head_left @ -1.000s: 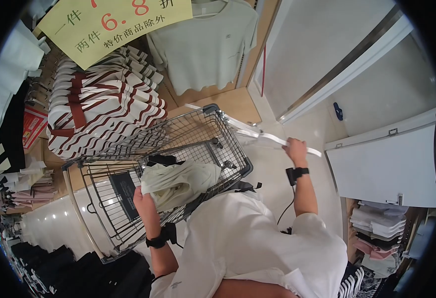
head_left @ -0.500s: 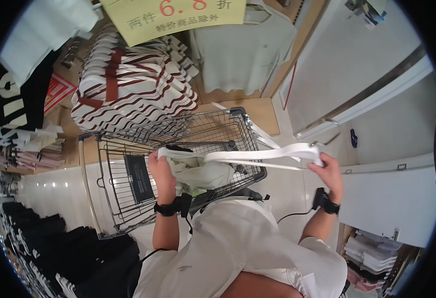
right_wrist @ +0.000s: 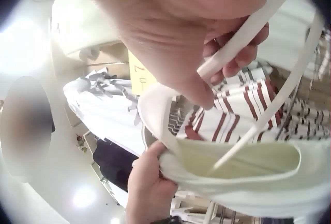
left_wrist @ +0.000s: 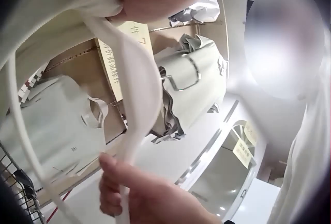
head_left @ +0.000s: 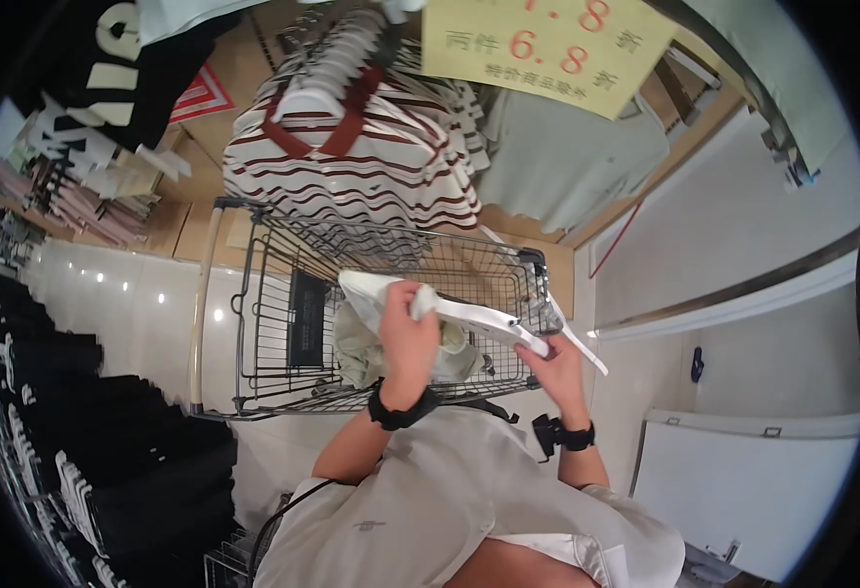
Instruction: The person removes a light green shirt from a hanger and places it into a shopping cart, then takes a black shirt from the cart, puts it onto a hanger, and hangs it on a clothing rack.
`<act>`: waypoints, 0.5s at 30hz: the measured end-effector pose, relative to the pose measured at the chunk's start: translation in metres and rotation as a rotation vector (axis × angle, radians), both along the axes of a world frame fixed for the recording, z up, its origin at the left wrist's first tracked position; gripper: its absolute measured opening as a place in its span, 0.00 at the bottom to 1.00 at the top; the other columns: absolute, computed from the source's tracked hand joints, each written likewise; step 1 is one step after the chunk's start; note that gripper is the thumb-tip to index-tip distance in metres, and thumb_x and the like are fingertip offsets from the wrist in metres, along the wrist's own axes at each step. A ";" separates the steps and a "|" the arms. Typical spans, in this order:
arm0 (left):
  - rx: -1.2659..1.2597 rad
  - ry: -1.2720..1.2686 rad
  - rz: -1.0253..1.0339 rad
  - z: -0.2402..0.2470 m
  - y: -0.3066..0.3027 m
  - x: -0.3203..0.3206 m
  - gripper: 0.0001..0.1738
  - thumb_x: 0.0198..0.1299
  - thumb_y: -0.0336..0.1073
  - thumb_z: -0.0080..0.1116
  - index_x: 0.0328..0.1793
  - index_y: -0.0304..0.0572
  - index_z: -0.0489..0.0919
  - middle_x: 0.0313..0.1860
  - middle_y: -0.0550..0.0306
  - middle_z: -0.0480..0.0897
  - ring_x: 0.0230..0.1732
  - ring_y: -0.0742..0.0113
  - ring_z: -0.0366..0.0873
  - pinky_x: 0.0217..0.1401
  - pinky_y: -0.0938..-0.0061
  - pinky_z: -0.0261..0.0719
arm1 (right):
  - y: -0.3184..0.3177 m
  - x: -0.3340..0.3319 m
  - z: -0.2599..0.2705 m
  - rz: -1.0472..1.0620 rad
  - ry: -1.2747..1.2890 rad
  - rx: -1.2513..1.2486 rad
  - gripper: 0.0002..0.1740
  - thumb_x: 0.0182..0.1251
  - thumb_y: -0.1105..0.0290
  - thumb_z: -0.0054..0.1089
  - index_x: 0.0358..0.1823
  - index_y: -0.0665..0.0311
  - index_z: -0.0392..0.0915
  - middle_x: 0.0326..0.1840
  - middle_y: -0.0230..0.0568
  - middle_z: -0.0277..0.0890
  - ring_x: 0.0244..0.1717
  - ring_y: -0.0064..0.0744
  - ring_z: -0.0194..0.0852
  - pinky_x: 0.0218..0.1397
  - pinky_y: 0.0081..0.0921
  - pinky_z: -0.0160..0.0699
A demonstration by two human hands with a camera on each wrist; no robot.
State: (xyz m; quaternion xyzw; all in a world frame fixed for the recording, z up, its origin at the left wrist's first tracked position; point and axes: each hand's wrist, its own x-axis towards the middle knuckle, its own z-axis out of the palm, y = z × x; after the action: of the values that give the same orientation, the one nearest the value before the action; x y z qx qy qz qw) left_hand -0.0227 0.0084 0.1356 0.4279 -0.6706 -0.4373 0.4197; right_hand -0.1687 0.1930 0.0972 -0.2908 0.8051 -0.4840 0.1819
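Observation:
A pale green garment [right_wrist: 258, 203] hangs from my left hand [head_left: 407, 343], which pinches the edge of its neck opening over the shopping cart [head_left: 307, 318]. My right hand [head_left: 555, 365] grips one arm of a white clothes hanger [head_left: 484, 316]. The hanger's other end reaches the neck opening beside my left fingers, and its lower bar dips into the opening in the right wrist view. Most of the garment droops inside the cart, partly behind my left hand.
Striped shirts [head_left: 351, 162] hang on a rack past the cart, beside a yellow price sign [head_left: 547, 54]. Another white hanger [head_left: 579, 345] is at the cart's right end. Black clothes [head_left: 146, 431] line the left side; a white panel [head_left: 734, 490] stands at the right.
My right hand has brought the hanger leftward from beyond the cart's right end to the garment. My left hand has lifted the neck edge. The head view has turned left.

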 end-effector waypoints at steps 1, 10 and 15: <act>-0.001 0.008 0.019 0.004 0.002 0.001 0.15 0.53 0.23 0.58 0.48 0.39 0.74 0.35 0.51 0.80 0.35 0.58 0.80 0.40 0.68 0.77 | -0.009 0.011 -0.001 0.019 0.008 -0.001 0.14 0.52 0.69 0.77 0.26 0.67 0.77 0.20 0.32 0.73 0.22 0.18 0.66 0.25 0.21 0.65; -0.138 0.134 -0.534 0.030 0.021 0.028 0.18 0.50 0.20 0.60 0.49 0.36 0.75 0.38 0.46 0.80 0.38 0.52 0.82 0.43 0.68 0.80 | -0.074 0.075 0.009 0.302 -0.257 -0.262 0.12 0.58 0.72 0.68 0.41 0.67 0.76 0.39 0.31 0.80 0.40 0.17 0.74 0.40 0.18 0.74; -0.224 0.128 -0.336 0.022 0.006 0.052 0.24 0.45 0.17 0.60 0.51 0.38 0.75 0.39 0.48 0.77 0.36 0.52 0.79 0.41 0.66 0.79 | -0.100 0.096 0.023 -0.099 -0.320 -0.311 0.13 0.63 0.68 0.66 0.45 0.67 0.76 0.35 0.28 0.77 0.33 0.17 0.71 0.34 0.17 0.70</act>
State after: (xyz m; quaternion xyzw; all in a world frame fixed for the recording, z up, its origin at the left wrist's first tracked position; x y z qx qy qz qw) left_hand 0.0291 0.0143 0.1580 0.2318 -0.7490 -0.4500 0.4275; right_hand -0.0725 0.0929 0.1198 -0.1951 0.6949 -0.6505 0.2364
